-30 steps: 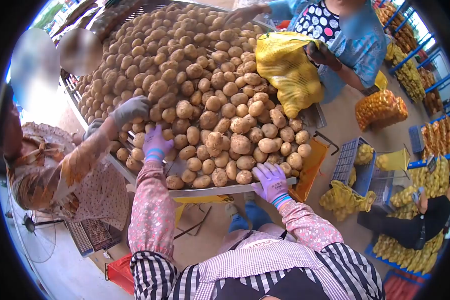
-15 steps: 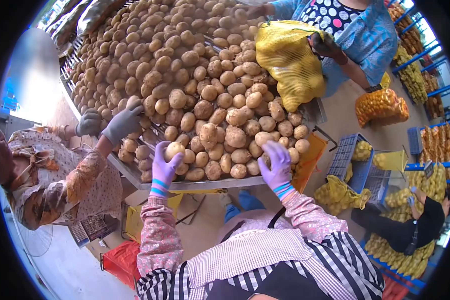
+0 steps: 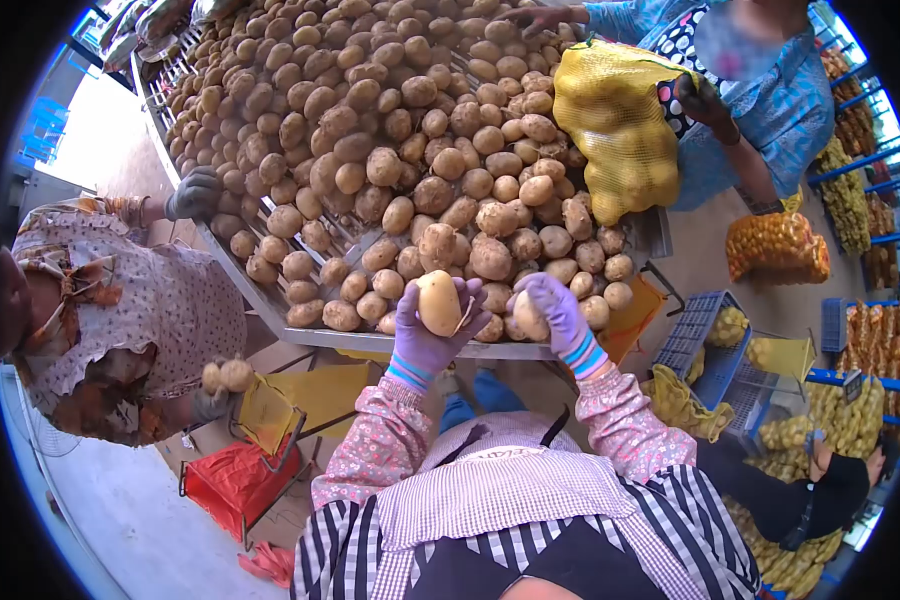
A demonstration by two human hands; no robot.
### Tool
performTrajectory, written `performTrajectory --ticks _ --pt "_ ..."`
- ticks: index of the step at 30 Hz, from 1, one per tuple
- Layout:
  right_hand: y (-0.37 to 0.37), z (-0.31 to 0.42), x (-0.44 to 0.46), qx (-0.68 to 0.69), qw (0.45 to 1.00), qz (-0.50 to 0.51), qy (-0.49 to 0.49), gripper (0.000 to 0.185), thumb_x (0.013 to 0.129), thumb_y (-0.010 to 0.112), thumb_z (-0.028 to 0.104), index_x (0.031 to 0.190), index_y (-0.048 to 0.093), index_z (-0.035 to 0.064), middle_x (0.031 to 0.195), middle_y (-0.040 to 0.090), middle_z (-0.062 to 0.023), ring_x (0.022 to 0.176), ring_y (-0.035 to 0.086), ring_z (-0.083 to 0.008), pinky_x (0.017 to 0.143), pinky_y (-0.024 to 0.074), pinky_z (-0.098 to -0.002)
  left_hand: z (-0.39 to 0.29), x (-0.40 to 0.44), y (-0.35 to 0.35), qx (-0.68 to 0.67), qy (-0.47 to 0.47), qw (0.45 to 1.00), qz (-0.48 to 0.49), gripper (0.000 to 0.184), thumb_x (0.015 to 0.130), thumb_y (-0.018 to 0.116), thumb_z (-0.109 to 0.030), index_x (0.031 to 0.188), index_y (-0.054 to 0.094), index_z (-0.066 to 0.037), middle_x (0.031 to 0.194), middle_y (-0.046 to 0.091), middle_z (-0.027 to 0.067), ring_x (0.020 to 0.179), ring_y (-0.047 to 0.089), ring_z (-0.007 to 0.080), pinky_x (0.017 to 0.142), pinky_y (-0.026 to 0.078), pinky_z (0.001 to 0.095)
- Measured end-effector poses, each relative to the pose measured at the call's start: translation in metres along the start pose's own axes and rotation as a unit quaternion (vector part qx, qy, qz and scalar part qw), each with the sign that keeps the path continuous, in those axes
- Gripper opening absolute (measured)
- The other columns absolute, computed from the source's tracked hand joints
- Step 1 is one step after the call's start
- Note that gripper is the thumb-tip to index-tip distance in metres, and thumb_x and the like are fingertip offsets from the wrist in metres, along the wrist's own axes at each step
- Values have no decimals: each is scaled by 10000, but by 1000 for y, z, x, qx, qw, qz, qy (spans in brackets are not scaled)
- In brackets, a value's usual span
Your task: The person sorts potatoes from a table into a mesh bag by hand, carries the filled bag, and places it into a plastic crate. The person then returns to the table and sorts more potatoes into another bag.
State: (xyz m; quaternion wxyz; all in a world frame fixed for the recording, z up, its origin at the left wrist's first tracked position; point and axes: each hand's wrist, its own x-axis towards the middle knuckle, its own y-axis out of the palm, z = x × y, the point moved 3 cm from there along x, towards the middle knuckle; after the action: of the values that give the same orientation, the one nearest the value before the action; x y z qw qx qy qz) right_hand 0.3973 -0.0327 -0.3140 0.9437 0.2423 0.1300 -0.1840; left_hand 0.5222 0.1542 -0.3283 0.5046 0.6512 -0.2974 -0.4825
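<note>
In a purple glove, my left hand [image 3: 432, 335] holds a large pale potato [image 3: 438, 303], its fingers curled round it near the table's front edge. My right hand [image 3: 558, 312], also purple-gloved, grips another potato [image 3: 531, 316] just to the right. Both hands are raised over the metal rim [image 3: 340, 338] of the sorting table. Behind them a broad heap of brown potatoes [image 3: 370, 120] covers the slatted top.
A co-worker at the left holds potatoes [image 3: 228, 376] low, above a yellow bag [image 3: 315, 398] and a red bag [image 3: 235, 485]. Across the table another person steadies a yellow net sack [image 3: 618, 130]. Blue crates [image 3: 705, 335] stand at the right.
My left hand has moved right with its potato, closer to my right hand, which has closed on a potato. The left co-worker's hand has dropped below the table edge with potatoes.
</note>
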Motion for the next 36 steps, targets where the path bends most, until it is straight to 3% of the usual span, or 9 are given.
performTrajectory --ticks 3,5,9,16,19,22,26,32,36 --pt "37 -14 -5 -227 972 32 -42 508 975 700 467 1187 644 9 1037 715 -74 946 687 -165 851 540 -288 13 2 5 64 28 998 7 691 881 655 -562 1315 612 -27 1494 537 177 1410 462 352 1172 389 513" --pt "55 -12 -6 -274 961 12 -27 530 940 737 473 1171 655 3 1031 720 -86 947 692 -176 854 542 -306 23 -1 19 38 -10 997 72 701 902 614 -548 1328 596 8 1498 534 187 1389 489 337 1163 407 500" --pt "66 -1 -13 -360 933 5 27 543 865 817 452 1135 678 1 1019 728 -118 955 687 -174 866 543 -329 24 -6 10 54 5 997 58 627 961 552 -525 1381 580 -61 1460 562 195 1308 565 333 1115 464 510" --pt "77 -5 -22 -334 940 -56 -23 450 892 782 421 1102 688 35 961 733 -172 912 726 -234 833 554 -360 13 -8 -22 50 70 995 -56 540 1086 382 -487 1386 558 -75 1290 665 167 1192 642 325 1033 534 474" --pt "79 -4 -21 -374 926 -41 -29 377 925 765 349 1107 690 27 945 738 -120 886 703 -176 831 552 -331 13 -15 -27 2 59 997 -54 567 1083 376 -528 1384 561 -84 1266 677 161 1164 657 328 1010 547 480" --pt "76 -11 -17 -280 960 4 -1 340 952 749 294 1141 698 16 1008 737 -69 936 670 -123 859 548 -303 10 -24 -26 -5 58 997 -41 603 1068 389 -573 1375 569 -86 1259 678 161 1158 659 323 1008 546 485" --pt "84 -16 -18 -194 976 73 59 441 964 743 295 1265 648 -13 1154 697 -67 1073 617 -117 946 512 -283 13 -36 -22 13 34 994 -99 684 1006 455 -669 1349 589 -91 1234 683 154 1168 651 317 1009 541 489" --pt "106 -27 -7 -157 975 134 87 624 960 742 389 1407 547 1 1282 652 -88 1186 594 -150 1012 486 -320 -5 -53 11 226 111 964 -83 620 1091 389 -525 1369 562 3 1139 689 145 1032 694 237 922 585 372" --pt "123 -15 7 -139 974 165 67 634 959 743 372 1432 529 9 1289 654 -80 1183 598 -151 1021 482 -321 -15 -65 11 213 155 963 -59 738 1040 415 -637 1430 509 -18 1301 628 149 1220 613 279 1075 491 423"
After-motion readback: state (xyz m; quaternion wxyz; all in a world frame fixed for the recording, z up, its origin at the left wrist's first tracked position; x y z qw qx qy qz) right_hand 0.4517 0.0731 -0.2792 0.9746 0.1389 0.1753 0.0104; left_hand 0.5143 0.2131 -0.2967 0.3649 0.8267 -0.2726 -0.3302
